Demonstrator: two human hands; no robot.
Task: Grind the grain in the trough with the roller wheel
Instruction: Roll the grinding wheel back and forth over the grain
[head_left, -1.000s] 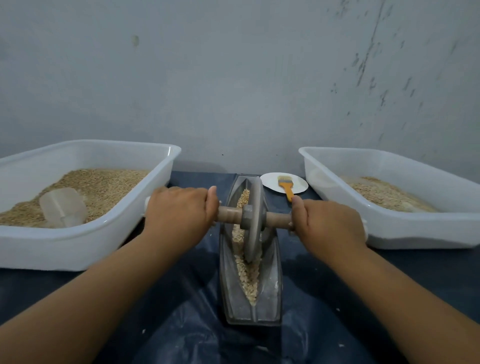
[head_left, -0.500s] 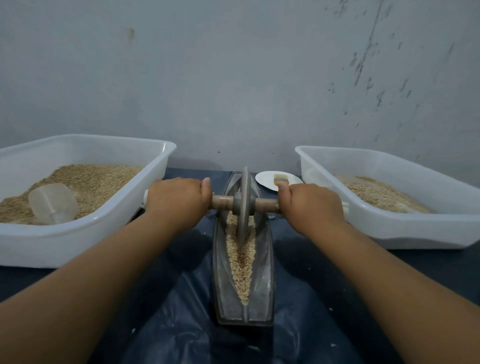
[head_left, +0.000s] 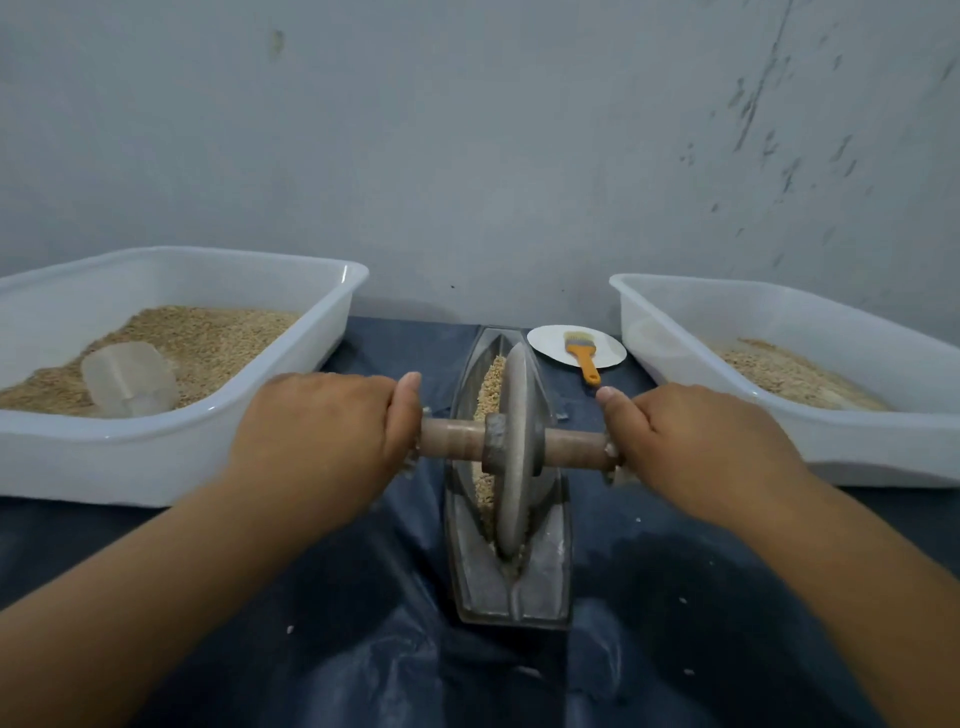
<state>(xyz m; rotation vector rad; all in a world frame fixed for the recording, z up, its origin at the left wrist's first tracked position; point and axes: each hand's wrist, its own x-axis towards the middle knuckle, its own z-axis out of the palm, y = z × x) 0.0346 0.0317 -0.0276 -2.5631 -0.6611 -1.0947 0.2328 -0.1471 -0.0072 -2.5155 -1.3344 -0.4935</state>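
Head view: one roller wheel (head_left: 514, 457) stands on edge in one boat-shaped trough (head_left: 511, 582) at screen centre, near the trough's 6 o'clock end.
Hands: left hand (head_left: 324, 426) curls round the axle at the wheel's 9 o'clock; right hand (head_left: 696, 441) curls round it at 3 o'clock.
Handling: wheel looks like metal or stone, probably heavy and rigid; the wooden axle stubs either side are the sensible grip, pressed evenly so the disc stays upright.
Grain: loose kernels (head_left: 491, 395) lie in the groove, mostly toward 12 o'clock; they would scatter easily.
Count: two white tubs, left tub (head_left: 171, 447) and right tub (head_left: 883, 441); one scoop (head_left: 130, 379); one plate (head_left: 550, 345); one brush (head_left: 582, 353).
Worktop: dark sheet (head_left: 363, 649) covers it.
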